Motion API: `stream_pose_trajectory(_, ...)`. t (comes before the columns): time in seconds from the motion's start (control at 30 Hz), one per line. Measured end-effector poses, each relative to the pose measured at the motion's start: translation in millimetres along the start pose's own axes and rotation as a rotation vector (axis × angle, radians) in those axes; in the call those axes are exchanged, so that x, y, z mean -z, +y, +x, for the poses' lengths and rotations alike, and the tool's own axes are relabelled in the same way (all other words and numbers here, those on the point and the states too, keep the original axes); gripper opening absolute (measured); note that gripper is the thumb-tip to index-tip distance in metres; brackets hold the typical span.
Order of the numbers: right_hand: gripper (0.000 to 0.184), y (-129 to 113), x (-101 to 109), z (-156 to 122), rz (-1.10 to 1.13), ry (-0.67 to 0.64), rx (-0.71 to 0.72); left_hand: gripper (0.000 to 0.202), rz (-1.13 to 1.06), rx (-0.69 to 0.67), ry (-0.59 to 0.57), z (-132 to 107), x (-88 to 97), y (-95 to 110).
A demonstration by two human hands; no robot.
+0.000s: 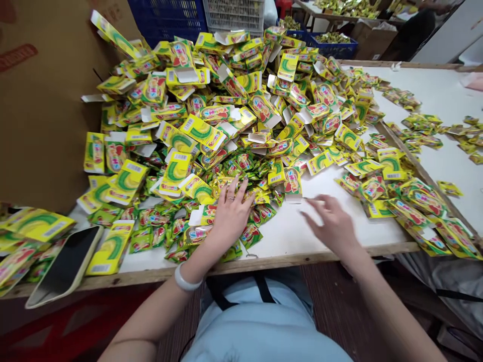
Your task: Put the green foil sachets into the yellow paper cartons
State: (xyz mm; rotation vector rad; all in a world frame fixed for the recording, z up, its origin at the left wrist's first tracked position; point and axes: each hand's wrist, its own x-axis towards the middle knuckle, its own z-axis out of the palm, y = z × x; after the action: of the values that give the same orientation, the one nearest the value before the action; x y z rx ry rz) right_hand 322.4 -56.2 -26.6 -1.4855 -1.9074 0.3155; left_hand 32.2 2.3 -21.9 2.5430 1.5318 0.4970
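Note:
My left hand [233, 208], with a ring and a white wristband, lies spread palm-down on a heap of small green candy sachets [245, 163]. Its fingertips rest among the sachets and hold nothing that I can see. To the right, my right hand [332, 226] hovers over the white tabletop [279, 236], thumb and forefinger apart and slightly blurred. Just beyond its fingertips lies a small yellow-green box [293, 182] with an end flap toward me. Behind both hands rises a big pile of similar boxes [215, 113], many with open white flaps.
A phone [66, 264] lies at the left table edge beside a tall cardboard carton [41, 105]. More packs [418, 198] lie along a wooden strip [422, 173] at right. Blue crates [169, 17] stand behind. Someone's grey clothing [445, 284] shows at lower right.

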Motion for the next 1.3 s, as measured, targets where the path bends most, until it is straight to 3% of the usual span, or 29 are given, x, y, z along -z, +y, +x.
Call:
stream_pose_trajectory(0.1, 0.026, -17.5, -62.3, 37.9, -0.177, -0.124, 0.214, 0.033, 0.017, 0.022, 0.041, 3.8, 4.1, -3.8)
stream_pose_trajectory(0.2, 0.02, -38.4, -83.2, 68.4, -0.301, -0.217, 0.342, 0.032, -0.127, 0.027, 0.124, 8.2, 11.1, -6.0)
stream_pose_trajectory(0.33, 0.02, -44.9, -51.0, 66.3, -0.031, -0.151, 0.283, 0.033, -0.521, 0.104, 0.115, 10.9, 19.6, -8.4)
stream_pose_trajectory(0.4, 0.021, -38.7, -32.8, 51.6, 0.192, -0.153, 0.135, 0.039, -0.675, 0.191, 0.081, 10.6, 20.1, -7.1)
stream_pose_trajectory(0.5, 0.023, -23.4, -21.3, 28.8, 0.364, -0.316, -0.126, 0.043, -0.763, 0.229, 0.076, 10.9, 17.5, -4.9)
stream_pose_trajectory(0.63, 0.021, -9.1, -26.2, 14.1, 0.138, -0.512, -0.276, 0.034, -0.569, 0.189, 0.08, 11.9, 17.5, -4.4)
stream_pose_trajectory(0.73, 0.024, -12.3, -25.7, 13.7, 0.1, -0.535, -0.299, 0.025, -0.265, 0.07, 0.223, 9.5, 20.1, 2.0)
stream_pose_trajectory(0.8, 0.027, -16.0, -20.4, 13.6, 0.169, -0.539, -0.313, 0.021, -0.115, -0.067, 0.24, 5.8, 17.1, 11.4)
stream_pose_trajectory(0.9, 0.03, -12.7, -12.1, 6.5, 0.28, -0.501, -0.351, 0.018, 0.019, -0.242, 0.002, 0.8, -0.9, 26.2)
stream_pose_trajectory(0.97, 0.031, -5.0, -12.2, -4.2, 0.396, -0.443, -0.395, 0.022, 0.103, -0.236, -0.132, 0.8, -17.6, 31.2)
stream_pose_trajectory(1.07, 0.03, 2.0, -25.9, -24.6, 0.679, -0.242, -0.505, 0.023, 0.047, -0.147, -0.165, 4.5, -33.1, 30.2)
stream_pose_trajectory(1.17, 0.027, -10.9, -51.6, -38.5, 1.036, -0.002, -0.638, 0.021, -0.4, 0.03, -0.077, 5.4, -29.2, 31.3)
stream_pose_trajectory(1.3, 0.024, -47.7, -78.4, -33.0, 1.27, 0.154, -0.665, 0.023, -1.103, 0.289, 0.008, -2.2, -16.3, 47.6)
